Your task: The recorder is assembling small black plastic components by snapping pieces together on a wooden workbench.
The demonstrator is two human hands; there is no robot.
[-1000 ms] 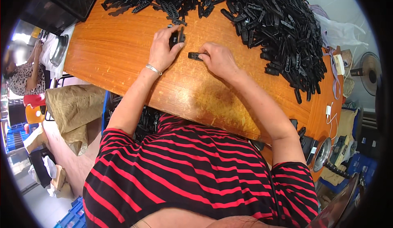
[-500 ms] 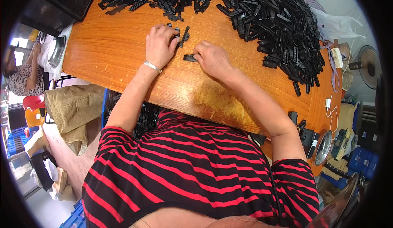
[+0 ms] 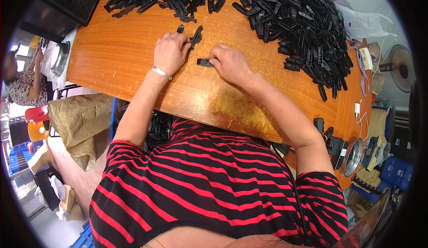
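My left hand is closed, fingers curled down, with thumb and fingertips pinching the lower end of a narrow black plastic piece. Just beyond its knuckles lies another small black plastic piece, partly hidden by the hand. To the right, my right hand pinches the end of a short black plastic clip-like piece held at the tabletop. Its fingertips cover the right end of that piece. Both hands rest low over the wooden table, a short gap between them.
A large heap of black plastic pieces covers the table's far right, with more pieces along the far edge. Black crates stand at far left. A metal bowl and a white cable are at right. Another person sits at left.
My left hand has shifted slightly left and now pinches the narrow piece that lay beside it. The small piece beyond its knuckles shows more. My right hand has barely moved.
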